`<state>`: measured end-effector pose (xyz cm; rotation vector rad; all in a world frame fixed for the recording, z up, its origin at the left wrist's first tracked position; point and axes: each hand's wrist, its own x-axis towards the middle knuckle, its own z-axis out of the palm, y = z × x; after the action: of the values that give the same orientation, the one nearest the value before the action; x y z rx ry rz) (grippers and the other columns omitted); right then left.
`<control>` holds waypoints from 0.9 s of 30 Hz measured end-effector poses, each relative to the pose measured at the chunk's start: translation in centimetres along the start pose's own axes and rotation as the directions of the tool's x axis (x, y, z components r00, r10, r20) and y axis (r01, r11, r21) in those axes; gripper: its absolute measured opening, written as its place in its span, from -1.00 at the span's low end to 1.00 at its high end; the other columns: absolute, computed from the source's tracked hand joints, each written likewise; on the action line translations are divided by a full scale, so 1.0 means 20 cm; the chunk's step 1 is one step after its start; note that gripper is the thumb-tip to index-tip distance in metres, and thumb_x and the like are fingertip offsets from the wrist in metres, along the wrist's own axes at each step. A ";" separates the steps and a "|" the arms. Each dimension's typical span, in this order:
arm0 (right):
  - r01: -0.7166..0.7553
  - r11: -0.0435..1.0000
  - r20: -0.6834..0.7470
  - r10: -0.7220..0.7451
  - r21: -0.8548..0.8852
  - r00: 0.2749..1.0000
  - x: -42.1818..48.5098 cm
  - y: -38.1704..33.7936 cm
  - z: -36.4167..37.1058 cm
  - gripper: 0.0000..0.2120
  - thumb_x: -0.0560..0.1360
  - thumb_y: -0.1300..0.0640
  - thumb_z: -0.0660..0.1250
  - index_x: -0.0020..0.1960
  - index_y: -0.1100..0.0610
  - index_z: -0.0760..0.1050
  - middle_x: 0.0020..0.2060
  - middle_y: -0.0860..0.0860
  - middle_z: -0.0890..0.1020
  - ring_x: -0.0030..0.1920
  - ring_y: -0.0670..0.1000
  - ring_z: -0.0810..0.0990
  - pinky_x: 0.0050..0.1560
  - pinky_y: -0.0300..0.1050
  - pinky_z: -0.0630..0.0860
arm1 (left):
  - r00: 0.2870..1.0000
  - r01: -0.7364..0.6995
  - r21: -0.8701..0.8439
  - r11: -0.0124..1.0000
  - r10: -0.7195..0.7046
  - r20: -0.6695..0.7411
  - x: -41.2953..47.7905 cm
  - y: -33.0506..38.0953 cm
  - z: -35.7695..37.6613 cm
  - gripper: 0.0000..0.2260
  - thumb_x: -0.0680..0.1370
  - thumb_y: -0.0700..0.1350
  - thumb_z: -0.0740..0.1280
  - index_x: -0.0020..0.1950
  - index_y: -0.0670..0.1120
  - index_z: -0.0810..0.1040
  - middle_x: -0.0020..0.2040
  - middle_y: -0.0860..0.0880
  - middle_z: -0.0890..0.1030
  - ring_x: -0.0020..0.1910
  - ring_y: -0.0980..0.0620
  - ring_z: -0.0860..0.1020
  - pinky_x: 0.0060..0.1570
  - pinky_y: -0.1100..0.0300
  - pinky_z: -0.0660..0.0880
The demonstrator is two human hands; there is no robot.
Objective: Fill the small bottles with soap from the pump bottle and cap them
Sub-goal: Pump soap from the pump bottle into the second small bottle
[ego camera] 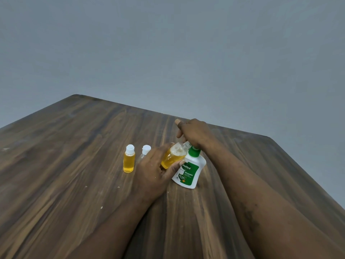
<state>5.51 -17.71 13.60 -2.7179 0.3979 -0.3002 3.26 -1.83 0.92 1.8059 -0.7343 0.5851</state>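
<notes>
Small bottle (173, 156), tilted to pump bottle (188, 172) spout for filling, held in left grip (151, 171); right grip (194, 133) curled over pump.

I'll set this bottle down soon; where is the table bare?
Bare wood: left of the filled capped bottle, and on the table's far side behind the right hand. Crowded: from that bottle past the empty bottle and left hand to the pump bottle.
</notes>
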 end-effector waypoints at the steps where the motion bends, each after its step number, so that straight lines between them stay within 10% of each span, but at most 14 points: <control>1: 0.010 1.000 0.002 -0.010 0.015 1.000 0.00 0.00 -0.01 -0.41 0.70 -0.24 0.06 -0.21 0.04 0.69 -0.19 -0.01 0.72 -0.07 0.05 0.66 0.24 0.15 0.53 | 1.000 -0.005 -0.010 1.000 0.005 0.000 0.00 0.00 0.00 -0.55 0.58 0.23 0.40 0.39 0.04 0.54 0.19 0.14 0.65 0.12 0.17 0.59 0.02 0.05 0.59; 7: -0.007 0.959 -0.017 0.012 0.285 1.000 0.00 0.00 -0.12 -0.38 0.72 -0.22 0.07 -0.12 0.16 0.71 -0.33 0.02 0.69 -0.28 0.01 0.62 -0.16 -0.09 0.47 | 1.000 0.008 -0.021 1.000 -0.008 -0.009 0.01 0.02 0.02 -0.53 0.56 0.24 0.40 0.39 0.03 0.54 0.23 0.14 0.65 0.15 0.20 0.58 0.05 0.15 0.58; 17: 0.175 0.922 0.157 -0.127 -0.345 0.979 -0.04 -0.02 -0.06 -0.60 0.78 0.03 0.03 0.41 0.12 0.55 0.25 0.06 0.67 0.23 0.12 0.64 0.32 0.11 0.53 | 1.000 -0.004 0.032 0.999 0.003 0.017 0.01 -0.01 0.01 -0.50 0.57 0.28 0.36 0.41 0.05 0.52 0.23 0.09 0.65 0.15 0.15 0.57 0.02 0.05 0.61; 27: -0.004 0.995 -0.090 0.014 0.104 0.996 0.00 -0.04 -0.12 -0.43 0.68 -0.29 0.10 -0.14 0.08 0.68 -0.25 0.00 0.70 -0.12 0.07 0.68 0.14 0.13 0.61 | 1.000 0.009 0.004 1.000 -0.009 -0.021 0.01 0.02 0.01 -0.50 0.56 0.25 0.40 0.39 0.00 0.55 0.23 0.08 0.66 0.14 0.14 0.59 0.02 0.09 0.61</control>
<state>5.10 -17.77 16.00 -2.6066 0.4078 -0.4311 3.06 -2.12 1.27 1.8038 -0.7105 0.5994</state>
